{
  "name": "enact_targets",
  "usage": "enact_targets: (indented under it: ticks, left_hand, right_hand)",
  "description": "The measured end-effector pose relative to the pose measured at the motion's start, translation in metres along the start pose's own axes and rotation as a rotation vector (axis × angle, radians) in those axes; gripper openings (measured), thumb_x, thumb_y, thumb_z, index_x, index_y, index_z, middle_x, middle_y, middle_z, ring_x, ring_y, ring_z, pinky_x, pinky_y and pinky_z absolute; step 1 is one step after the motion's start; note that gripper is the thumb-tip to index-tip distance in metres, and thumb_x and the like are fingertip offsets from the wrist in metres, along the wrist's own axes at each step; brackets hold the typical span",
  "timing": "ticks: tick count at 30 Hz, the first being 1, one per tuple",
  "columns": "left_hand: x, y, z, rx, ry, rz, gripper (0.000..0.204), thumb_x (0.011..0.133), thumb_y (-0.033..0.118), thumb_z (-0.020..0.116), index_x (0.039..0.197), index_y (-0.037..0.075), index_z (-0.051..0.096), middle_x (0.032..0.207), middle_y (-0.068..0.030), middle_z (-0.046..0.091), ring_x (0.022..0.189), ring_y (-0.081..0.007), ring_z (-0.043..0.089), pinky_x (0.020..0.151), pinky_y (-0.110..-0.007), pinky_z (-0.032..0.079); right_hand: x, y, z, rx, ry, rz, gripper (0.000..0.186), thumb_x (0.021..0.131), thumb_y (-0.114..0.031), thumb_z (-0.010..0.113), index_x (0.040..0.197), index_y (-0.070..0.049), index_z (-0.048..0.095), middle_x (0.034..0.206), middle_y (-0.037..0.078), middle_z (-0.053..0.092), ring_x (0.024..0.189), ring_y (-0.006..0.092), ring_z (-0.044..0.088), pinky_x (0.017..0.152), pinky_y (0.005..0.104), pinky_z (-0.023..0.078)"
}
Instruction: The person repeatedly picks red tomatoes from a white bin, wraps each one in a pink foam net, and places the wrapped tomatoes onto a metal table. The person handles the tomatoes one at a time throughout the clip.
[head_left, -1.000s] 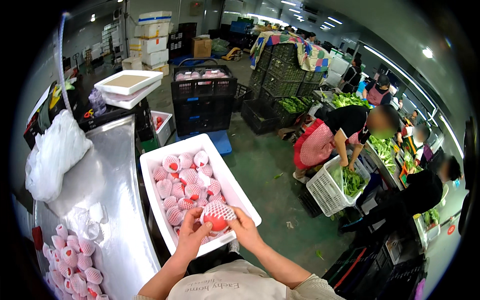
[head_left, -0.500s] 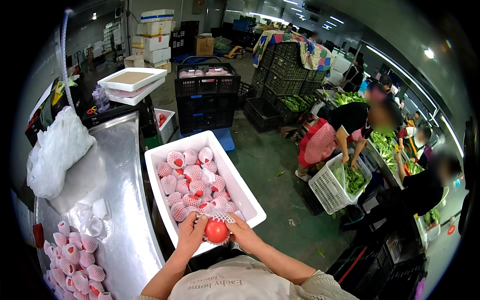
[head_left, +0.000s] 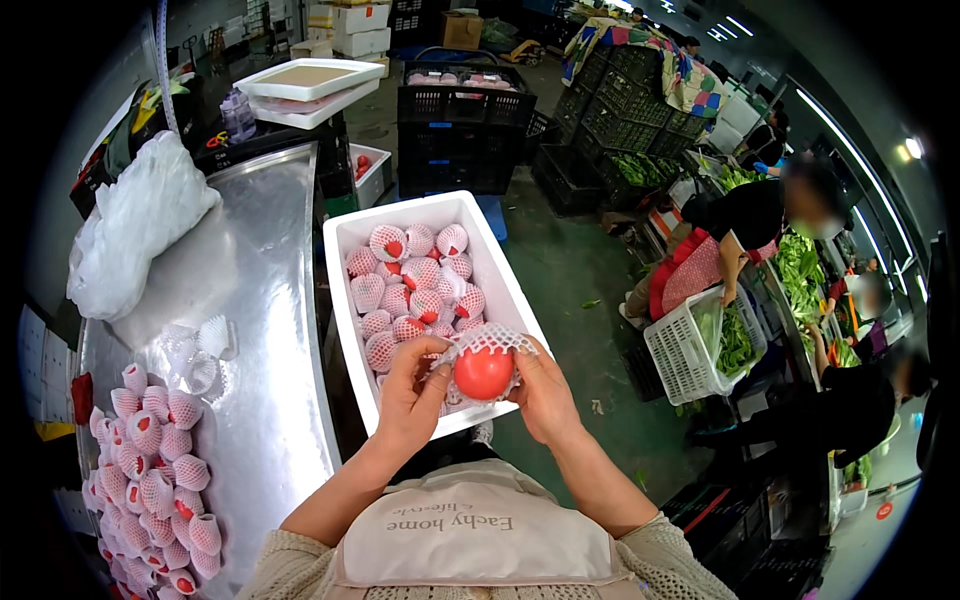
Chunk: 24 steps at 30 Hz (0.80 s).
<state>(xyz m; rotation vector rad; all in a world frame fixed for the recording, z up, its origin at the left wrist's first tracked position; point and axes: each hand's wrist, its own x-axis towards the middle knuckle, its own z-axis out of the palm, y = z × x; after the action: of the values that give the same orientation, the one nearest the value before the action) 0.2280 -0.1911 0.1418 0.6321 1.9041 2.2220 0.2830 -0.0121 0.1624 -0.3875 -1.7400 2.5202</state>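
A shiny red tomato [head_left: 484, 376], partly inside a white foam net sleeve [head_left: 500, 338], is held over the near end of a white foam box [head_left: 345, 300]. My left hand [head_left: 412, 395] pinches the sleeve at the left side. On the other side, the fingers of my right hand [head_left: 546, 395] grip the sleeve and the tomato's edge. The net spreads over the tomato's top and sides, leaving its front bare. Inside the box lie several net-wrapped tomatoes [head_left: 424, 306], some with red showing through.
A metal table [head_left: 265, 330] on the left bears a heap of wrapped tomatoes [head_left: 150, 460], loose foam nets [head_left: 190, 355] and a white plastic bag [head_left: 140, 225]. Black crates [head_left: 460, 150] stand behind the box. At right, a person handles a white basket [head_left: 690, 350] of greens.
The view has shifted, so the box and table appear higher and further right. My hands have turned the tomato, and the net now reaches around its sides. The person at right has shifted.
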Motion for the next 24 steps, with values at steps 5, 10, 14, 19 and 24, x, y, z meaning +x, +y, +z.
enact_targets:
  ticks: [5, 10, 14, 19, 24]
  left_hand:
    - [0.0, 0.008, 0.01, 0.079, -0.081, -0.008, 0.06, 0.081, 0.015, 0.079, 0.128, 0.003, 0.042, 0.114, -0.0081, 0.052, 0.098, -0.0127, 0.054, 0.076, -0.026, 0.047]
    - [0.011, -0.005, 0.009, -0.05, 0.018, -0.138, 0.072, 0.077, 0.018, 0.084, 0.13, 0.004, 0.037, 0.119, -0.0117, 0.049, 0.105, -0.0173, 0.054, 0.085, -0.031, 0.049]
    - [0.013, 0.009, 0.009, -0.633, 0.056, -0.412, 0.057, 0.089, 0.02, 0.071, 0.133, 0.005, 0.038, 0.123, -0.0132, 0.052, 0.115, -0.0221, 0.056, 0.092, -0.038, 0.051]
    - [0.015, 0.002, 0.004, -0.997, -0.139, -0.559, 0.053, 0.098, 0.045, 0.047, 0.139, 0.01, 0.043, 0.138, -0.0105, 0.051, 0.123, -0.0286, 0.055, 0.102, -0.052, 0.044]
    - [0.016, 0.003, 0.002, -1.274, -0.102, -0.656, 0.054, 0.098, 0.049, 0.043, 0.14, 0.016, 0.049, 0.136, -0.0084, 0.057, 0.125, -0.0323, 0.055, 0.105, -0.055, 0.042]
  right_hand:
    - [0.005, 0.004, -0.003, -0.338, 0.113, -0.21, 0.037, 0.103, -0.024, 0.051, 0.13, 0.001, 0.054, 0.119, 0.007, 0.052, 0.092, 0.013, 0.061, 0.068, 0.0266, 0.055]
    - [0.005, 0.008, -0.004, -0.366, 0.04, -0.263, 0.036, 0.103, -0.021, 0.049, 0.13, 0.002, 0.053, 0.119, 0.009, 0.052, 0.092, 0.0153, 0.063, 0.071, 0.0302, 0.059]
    - [0.003, -0.009, -0.007, 0.286, -0.033, 0.135, 0.033, 0.104, -0.017, 0.047, 0.129, 0.003, 0.054, 0.117, 0.011, 0.061, 0.097, 0.0189, 0.066, 0.075, 0.0346, 0.061]
    - [0.005, 0.0, -0.023, 0.484, -0.106, 0.186, 0.034, 0.104, -0.02, 0.045, 0.125, 0.004, 0.055, 0.122, 0.014, 0.063, 0.107, 0.0242, 0.066, 0.092, 0.0414, 0.056]
    - [-0.002, -0.009, -0.008, 0.407, -0.047, 0.138, 0.034, 0.105, -0.021, 0.044, 0.125, 0.004, 0.056, 0.118, 0.012, 0.065, 0.105, 0.0208, 0.066, 0.093, 0.0369, 0.053]
